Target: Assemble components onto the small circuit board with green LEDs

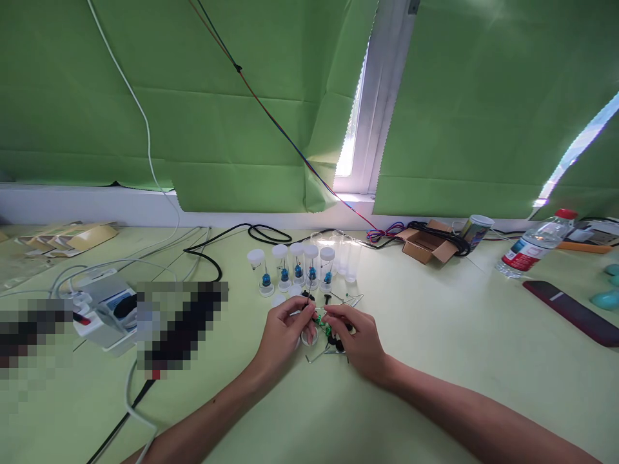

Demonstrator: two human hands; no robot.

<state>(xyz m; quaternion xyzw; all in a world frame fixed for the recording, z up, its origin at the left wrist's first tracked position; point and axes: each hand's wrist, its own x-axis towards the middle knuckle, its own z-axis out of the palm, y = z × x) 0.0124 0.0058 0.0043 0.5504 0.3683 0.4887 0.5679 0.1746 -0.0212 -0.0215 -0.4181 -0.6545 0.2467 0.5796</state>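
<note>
Close together at the middle of the table (435, 386), both my hands are closed in pinches. My left hand (287, 327) grips a thin dark rod (309, 295) that points upward between thumb and forefinger. My right hand (356, 340) pinches at a thin, pale wire-like piece (320, 309) whose far end reaches toward the left hand; its exact kind is hard to make out. Under and between the hands lie small green parts (324, 321), black round parts (340, 346) and a bent metal wire (315, 355). Just beyond stand several clear capped tubes (265, 274) with blue-and-black pieces inside.
Empty-looking clear tubes (351, 261) stand behind. Right: an open cardboard box (424, 248), black cable, a can (474, 233), a red-capped bottle (534, 245) and a dark red flat object (570, 311). Left: a white device (109, 309), cables and pixelated dark objects.
</note>
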